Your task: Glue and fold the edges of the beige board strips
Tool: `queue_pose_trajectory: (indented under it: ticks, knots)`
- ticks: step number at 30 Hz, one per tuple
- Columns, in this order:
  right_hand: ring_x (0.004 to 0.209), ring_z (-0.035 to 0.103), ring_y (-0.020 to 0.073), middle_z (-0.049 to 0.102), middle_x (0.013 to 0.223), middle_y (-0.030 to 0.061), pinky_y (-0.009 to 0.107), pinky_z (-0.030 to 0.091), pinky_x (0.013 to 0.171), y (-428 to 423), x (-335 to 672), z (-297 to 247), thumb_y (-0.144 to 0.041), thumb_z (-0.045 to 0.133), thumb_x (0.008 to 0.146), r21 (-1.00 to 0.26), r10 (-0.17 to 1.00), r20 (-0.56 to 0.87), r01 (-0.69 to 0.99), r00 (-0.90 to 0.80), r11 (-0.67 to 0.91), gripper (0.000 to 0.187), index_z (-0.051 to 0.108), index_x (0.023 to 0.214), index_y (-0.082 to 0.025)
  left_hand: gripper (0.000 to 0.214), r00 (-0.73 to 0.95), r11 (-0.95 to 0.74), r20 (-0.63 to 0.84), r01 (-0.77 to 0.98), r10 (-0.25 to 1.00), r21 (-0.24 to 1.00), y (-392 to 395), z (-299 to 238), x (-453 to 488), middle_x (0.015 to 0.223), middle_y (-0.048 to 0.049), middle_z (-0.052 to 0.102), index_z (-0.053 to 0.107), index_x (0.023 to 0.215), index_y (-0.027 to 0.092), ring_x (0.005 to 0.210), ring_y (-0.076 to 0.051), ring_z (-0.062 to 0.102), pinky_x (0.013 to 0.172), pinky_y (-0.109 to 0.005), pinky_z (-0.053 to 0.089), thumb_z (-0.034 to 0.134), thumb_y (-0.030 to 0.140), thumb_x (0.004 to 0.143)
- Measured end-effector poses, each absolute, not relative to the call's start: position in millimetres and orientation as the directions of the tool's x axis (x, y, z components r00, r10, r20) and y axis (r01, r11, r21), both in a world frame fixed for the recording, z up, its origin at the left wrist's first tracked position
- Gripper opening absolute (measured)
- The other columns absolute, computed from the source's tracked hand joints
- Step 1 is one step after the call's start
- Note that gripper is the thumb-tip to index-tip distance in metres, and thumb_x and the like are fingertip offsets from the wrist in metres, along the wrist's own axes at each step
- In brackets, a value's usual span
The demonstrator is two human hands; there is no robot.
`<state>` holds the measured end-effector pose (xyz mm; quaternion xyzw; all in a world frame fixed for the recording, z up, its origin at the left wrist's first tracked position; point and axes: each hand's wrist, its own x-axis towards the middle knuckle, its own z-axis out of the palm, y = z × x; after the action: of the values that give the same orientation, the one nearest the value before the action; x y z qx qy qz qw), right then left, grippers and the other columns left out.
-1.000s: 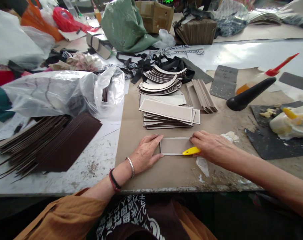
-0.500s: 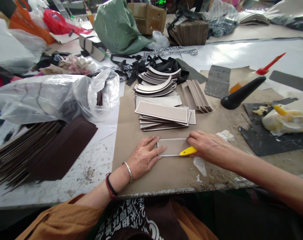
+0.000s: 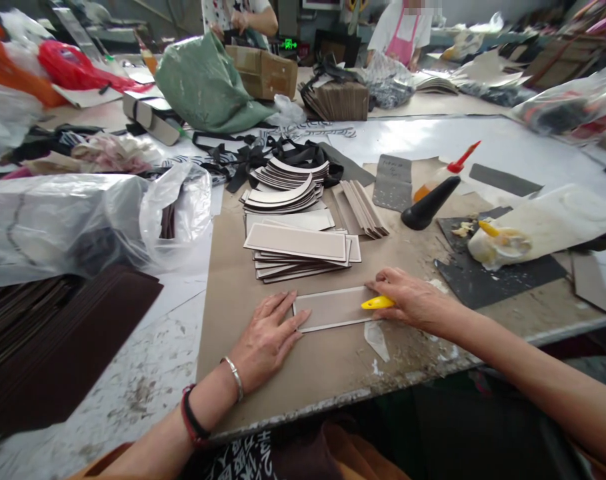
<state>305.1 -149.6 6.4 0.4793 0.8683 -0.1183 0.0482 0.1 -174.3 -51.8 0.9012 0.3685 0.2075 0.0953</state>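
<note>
A rectangular taupe panel (image 3: pixel 333 309) with a pale border lies flat on the brown sheet in front of me. My left hand (image 3: pixel 267 337) is open, its fingers spread over the panel's left end. At the right end, the fingers of my right hand (image 3: pixel 407 297) touch the panel edge. That hand is closed around a yellow plastic-handled tool (image 3: pixel 377 303), whose rounded handle end points left; its working end is hidden. Just beyond the panel rests a stack of similar bordered panels (image 3: pixel 297 241), with curved pale pieces (image 3: pixel 283 195) behind it.
Dark brown strips (image 3: pixel 77 347) lie at left, below a clear plastic bag (image 3: pixel 73 220). On the right are a black cone-shaped object (image 3: pixel 430 203), a red-nozzled bottle (image 3: pixel 465 157) and a glue-smeared white container (image 3: pixel 533 233). Two people (image 3: pixel 403 30) stand across the table.
The view has tilted up and shifted right, bringing the people at the back into sight. Both hands stay at the panel's ends; the right still holds the yellow-handled tool.
</note>
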Motion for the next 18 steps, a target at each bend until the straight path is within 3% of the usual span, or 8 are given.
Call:
queue_pose_trajectory:
  ticks: [9,14,18]
  knots:
    - [0.094,0.054,0.023,0.055,0.103,0.0129,0.034,0.046,0.083,-154,299,12,-0.017,0.056,0.081,-0.141,0.824,-0.231,0.856,-0.517,0.498,0.029,0.06,0.109,-0.012,0.035,0.674,-0.735,0.294,0.617,0.678,0.282,-173,-50,0,0.133,-0.0184,0.047,0.054,0.122,0.019,0.122,-0.032,0.043,0.095,-0.051,0.045,0.044,0.025,0.089]
    - [0.096,0.054,0.0241,0.054,0.103,0.0132,0.035,0.047,0.083,-155,299,10,-0.016,0.057,0.08,-0.114,0.826,-0.228,0.857,-0.515,0.503,0.031,0.06,0.111,-0.012,0.033,0.68,-0.734,0.28,0.649,0.678,0.2,-177,-35,12,0.134,-0.0208,0.044,0.057,0.115,0.014,0.127,-0.038,0.035,0.098,-0.06,0.037,0.051,0.022,0.083]
    - [0.097,0.054,0.0243,0.054,0.106,0.014,0.035,0.047,0.083,-157,303,5,-0.02,0.059,0.08,-0.102,0.833,-0.161,0.848,-0.53,0.52,0.036,0.056,0.115,-0.012,0.024,0.735,-0.772,0.238,0.618,0.634,0.149,-176,-28,30,0.12,-0.0182,0.056,0.06,0.1,0.009,0.112,-0.031,0.05,0.093,-0.047,0.047,0.053,0.026,0.084]
